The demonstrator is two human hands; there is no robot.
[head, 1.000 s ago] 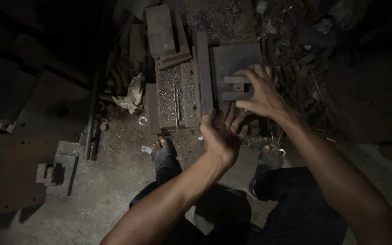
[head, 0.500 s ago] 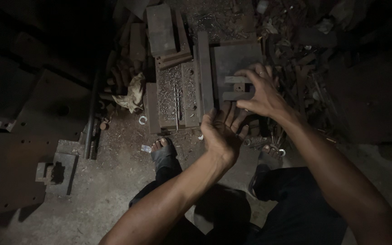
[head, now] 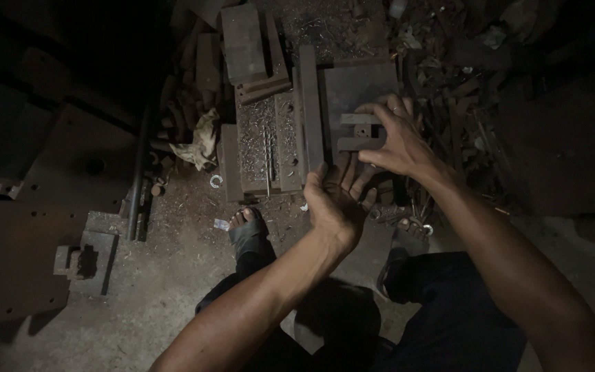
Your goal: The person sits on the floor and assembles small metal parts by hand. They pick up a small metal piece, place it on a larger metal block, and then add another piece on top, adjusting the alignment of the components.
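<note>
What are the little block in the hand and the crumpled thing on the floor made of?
The small block under the right hand looks like dull grey metal, with hard straight edges. The crumpled thing looks like pale cloth: soft folds, stained.

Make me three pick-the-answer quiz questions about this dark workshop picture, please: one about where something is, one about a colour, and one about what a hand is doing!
1. Where does the crumpled rag lie?
A. left of the metal plates
B. on the person's knee
C. under the right hand

2. What colour is the rag?
A. bright red
B. pale, off-white
C. deep blue

3. What is the right hand doing?
A. hanging free in the air
B. gripping a small stepped metal piece
C. lying flat on the floor

Answers:
1 A, the rag sits on the floor left of the metal plates.
2 B, it looks pale against the dark floor.
3 B, its fingers close around the small stepped metal piece, while the left hand stands open beside it.
</note>
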